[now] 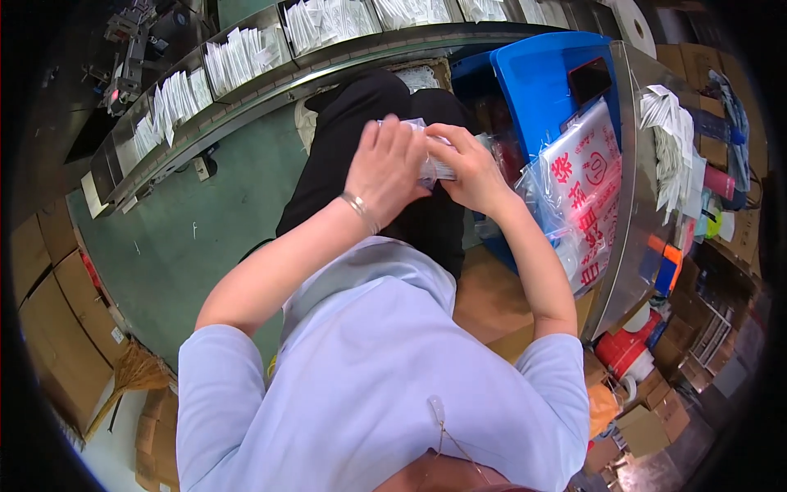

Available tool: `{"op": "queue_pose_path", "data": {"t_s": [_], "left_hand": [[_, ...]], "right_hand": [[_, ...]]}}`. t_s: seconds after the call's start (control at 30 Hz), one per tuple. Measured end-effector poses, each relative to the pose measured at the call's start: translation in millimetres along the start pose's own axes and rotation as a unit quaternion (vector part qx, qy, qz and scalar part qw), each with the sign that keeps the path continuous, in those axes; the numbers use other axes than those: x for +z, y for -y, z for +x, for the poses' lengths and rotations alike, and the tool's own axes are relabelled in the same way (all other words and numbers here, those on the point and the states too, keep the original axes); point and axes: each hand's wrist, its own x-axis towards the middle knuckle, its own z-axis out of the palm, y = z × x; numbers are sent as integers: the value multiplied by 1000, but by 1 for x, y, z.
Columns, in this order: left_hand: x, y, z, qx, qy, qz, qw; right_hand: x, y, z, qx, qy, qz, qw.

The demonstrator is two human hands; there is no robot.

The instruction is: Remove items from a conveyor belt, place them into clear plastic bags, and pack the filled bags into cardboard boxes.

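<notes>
Above my lap, a small bundle of white packets in clear plastic [436,166] is held between my two hands. My left hand [387,168], a bangle at its wrist, presses against the bundle's left side with the fingers long and the thumb low. My right hand [474,170] grips the other side, its fingers bent over the top and the thumb beneath. Much of the bundle is hidden behind the hands, so its far end cannot be made out.
A metal trough [246,90] with several stacks of white packets [242,61] curves along the far side. To the right are a blue bin [525,74], a printed plastic bag [582,180], a dark phone [590,80] and a metal table [635,164] bearing white strips [666,135]. A broom [135,369] stands lower left.
</notes>
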Motion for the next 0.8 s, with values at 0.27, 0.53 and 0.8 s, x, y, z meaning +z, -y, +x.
{"op": "queue_pose_path", "data": {"t_s": [0.27,0.53,0.8], "left_hand": [[22,11,9,34,160,-131,978],[15,-8,11,149,135,-204,958],[17,9,-11,98,144,-208,962]], "right_hand": [[14,-2,-17,-94,-20,0,995],[23,20,-47,-27,-116,17,993],[-52,-21,20,139,-182,203,952]]}}
